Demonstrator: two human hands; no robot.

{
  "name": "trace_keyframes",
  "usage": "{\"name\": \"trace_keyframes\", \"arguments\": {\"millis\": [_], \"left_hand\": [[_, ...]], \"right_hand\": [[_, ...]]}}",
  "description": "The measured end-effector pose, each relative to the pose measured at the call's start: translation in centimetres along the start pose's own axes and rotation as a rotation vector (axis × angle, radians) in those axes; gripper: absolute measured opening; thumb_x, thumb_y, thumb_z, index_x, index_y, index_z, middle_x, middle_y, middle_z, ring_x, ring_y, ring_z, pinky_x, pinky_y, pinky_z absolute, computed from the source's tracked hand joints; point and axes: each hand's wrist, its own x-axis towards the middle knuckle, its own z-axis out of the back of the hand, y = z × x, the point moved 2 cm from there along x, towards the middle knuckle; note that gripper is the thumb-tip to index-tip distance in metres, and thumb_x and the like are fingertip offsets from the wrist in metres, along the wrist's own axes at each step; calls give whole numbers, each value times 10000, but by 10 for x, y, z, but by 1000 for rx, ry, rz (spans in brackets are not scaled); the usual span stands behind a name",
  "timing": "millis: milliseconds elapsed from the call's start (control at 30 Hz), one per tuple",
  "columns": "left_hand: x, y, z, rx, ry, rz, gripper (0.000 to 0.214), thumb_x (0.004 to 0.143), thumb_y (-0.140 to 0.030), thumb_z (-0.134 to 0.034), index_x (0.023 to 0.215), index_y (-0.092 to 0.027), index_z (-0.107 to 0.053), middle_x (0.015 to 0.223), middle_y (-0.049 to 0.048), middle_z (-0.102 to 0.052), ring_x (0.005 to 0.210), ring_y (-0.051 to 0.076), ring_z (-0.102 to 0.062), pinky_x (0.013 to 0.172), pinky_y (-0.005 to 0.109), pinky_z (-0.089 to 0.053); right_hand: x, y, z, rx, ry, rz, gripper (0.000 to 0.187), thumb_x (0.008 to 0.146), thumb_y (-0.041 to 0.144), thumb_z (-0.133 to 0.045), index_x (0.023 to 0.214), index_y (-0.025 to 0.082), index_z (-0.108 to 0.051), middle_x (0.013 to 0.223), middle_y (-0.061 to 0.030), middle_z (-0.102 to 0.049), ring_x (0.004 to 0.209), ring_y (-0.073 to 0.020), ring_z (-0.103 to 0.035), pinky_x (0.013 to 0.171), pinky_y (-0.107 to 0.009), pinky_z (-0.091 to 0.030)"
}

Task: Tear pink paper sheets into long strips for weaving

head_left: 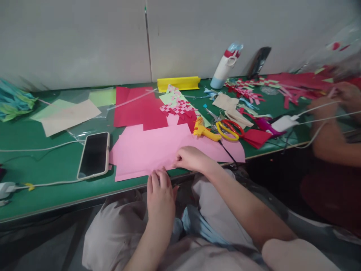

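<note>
A large sheet of pink paper (152,145) lies at the front edge of the green table, with a narrow fold along its near side. My left hand (161,184) has its fingers bent over that near edge, the thumb lower and partly hidden. Close to its right, my right hand (191,157) is closed, its fingertips pinching the paper at the fold. Just beyond the paper lie a yellow glue gun (205,131) and scissors (228,130) with yellow and red handles.
A phone (94,155) with a cable lies left of the paper. Behind are red paper (135,107), checkered woven strips (179,107), a yellow piece (178,83) and a bottle (224,67). At right, another person's hands (335,99) work near a white adapter (284,122) and cables.
</note>
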Motion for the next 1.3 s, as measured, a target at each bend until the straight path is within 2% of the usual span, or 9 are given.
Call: {"name": "trace_keyframes", "arguments": {"millis": [167, 333, 600, 800, 1067, 1300], "left_hand": [[0, 2, 3, -11, 4, -35, 607, 857, -342, -538, 1377, -50, -427, 1157, 230, -562, 1091, 357, -528, 920, 453, -454], [-1, -1, 5, -11, -2, -34, 600, 873, -345, -515, 1417, -136, -374, 1164, 218, -542, 1123, 354, -506, 933, 477, -437], [-2, -8, 1, -45, -15, -10, 539, 903, -304, -450, 1408, -126, -392, 1193, 229, -528, 1171, 357, -475, 978, 521, -396], [-3, -8, -1, -16, -6, 1, 532, 904, -283, -451, 1413, -142, -385, 1192, 218, -520, 1179, 347, -461, 974, 501, -404], [9, -14, 8, 75, 39, -33, 587, 888, -358, -495, 1439, -296, -303, 1048, 147, -557, 1002, 295, -539, 869, 494, -453], [14, -14, 17, 173, 54, -53, 566, 897, -351, -473, 1437, -328, -305, 995, 141, -584, 920, 289, -560, 829, 493, -445]], "right_hand": [[-9, -22, 0, 11, -41, 5, 262, 739, 417, -654, 679, 166, -700, 667, -43, -681, 580, -129, -536, 502, -245, -256], [-19, -39, 2, 64, -57, -59, 214, 763, 368, -642, 701, 172, -701, 705, -30, -687, 607, -123, -546, 523, -239, -275], [-18, -43, 1, 11, -37, -77, 247, 775, 409, -632, 734, 182, -719, 715, -38, -699, 639, -142, -578, 536, -243, -303], [-15, -45, -5, -15, -65, -82, 242, 756, 412, -652, 763, 180, -721, 790, -65, -717, 729, -175, -622, 578, -252, -337], [-15, -40, -2, -35, -74, -79, 248, 759, 385, -650, 824, 156, -719, 814, -90, -720, 759, -197, -638, 590, -259, -346], [-26, -55, 8, -11, -55, -49, 261, 765, 418, -645, 741, 166, -710, 697, -56, -699, 651, -159, -603, 542, -246, -319]]}}
